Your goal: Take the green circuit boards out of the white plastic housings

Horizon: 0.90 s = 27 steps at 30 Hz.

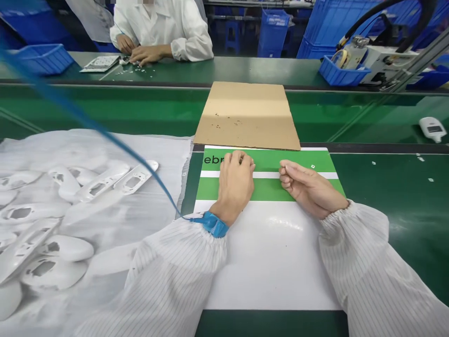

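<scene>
Left hand [236, 182]: over green-white board [273, 252], fingers curled; grip unclear
Right hand [310, 189]: fingers pinched closed, contents unclear
Cardboard [256, 112]: just beyond the board

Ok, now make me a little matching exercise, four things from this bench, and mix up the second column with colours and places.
1. board
2. wristband
3. cardboard sheet
4. plastic shells

A. bright blue
B. spread on the white cloth, at the left
C. brown, just beyond the board
D. green and white, beneath both hands

Pairs: 1-D; 2-A; 3-C; 4-B
</scene>
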Motion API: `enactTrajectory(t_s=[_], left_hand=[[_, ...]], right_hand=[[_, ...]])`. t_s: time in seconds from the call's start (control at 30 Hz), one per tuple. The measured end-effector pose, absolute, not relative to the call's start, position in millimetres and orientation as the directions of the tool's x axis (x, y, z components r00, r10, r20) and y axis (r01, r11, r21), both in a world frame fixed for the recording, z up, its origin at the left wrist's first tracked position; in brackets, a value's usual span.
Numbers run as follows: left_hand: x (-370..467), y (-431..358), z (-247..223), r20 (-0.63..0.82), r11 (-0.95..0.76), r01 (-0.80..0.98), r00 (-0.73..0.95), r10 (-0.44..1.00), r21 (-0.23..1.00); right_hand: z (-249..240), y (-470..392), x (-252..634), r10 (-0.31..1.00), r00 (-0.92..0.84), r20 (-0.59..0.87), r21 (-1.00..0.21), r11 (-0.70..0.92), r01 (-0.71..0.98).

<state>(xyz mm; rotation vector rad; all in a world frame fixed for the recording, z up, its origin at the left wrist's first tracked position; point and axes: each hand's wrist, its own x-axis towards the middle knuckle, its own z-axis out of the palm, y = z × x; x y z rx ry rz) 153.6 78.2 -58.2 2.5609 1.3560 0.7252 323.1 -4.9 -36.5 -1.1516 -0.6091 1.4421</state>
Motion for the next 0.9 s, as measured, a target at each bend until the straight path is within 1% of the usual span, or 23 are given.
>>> enactTrajectory(t_s=[0.1,0.27,0.47,0.63,0.8,0.9], left_hand=[[153.8,77.7,-58.0,0.341,-0.577,0.736,0.473,0.812,0.353],[153.4,77.3,-58.4,0.342,-0.58,0.727,0.474,0.811,0.367],[152.9,77.8,-59.6,0.345,-0.581,0.717,0.472,0.811,0.385],[153.1,76.8,-58.5,0.348,-0.584,0.717,0.474,0.809,0.381],[153.3,75.9,-57.2,0.329,-0.577,0.723,0.477,0.815,0.381],[153.1,75.9,-57.3,0.329,-0.575,0.724,0.475,0.816,0.381]], right_hand=[[-34.9,-5.8,322.5,0.945,0.126,-0.302,-0.871,-0.219,-0.44],[-35.1,-6.4,324.2,0.946,0.132,-0.297,-0.836,-0.19,-0.515],[-35.4,-5.9,325.4,0.95,0.167,-0.263,-0.892,-0.173,-0.418],[-33.1,-5.9,324.7,0.948,0.165,-0.272,-0.877,-0.174,-0.447],[-31.3,-5.3,323.9,0.94,0.201,-0.275,-0.916,-0.192,-0.353],[-31.5,-5.0,324.1,0.944,0.193,-0.268,-0.918,-0.189,-0.349]])
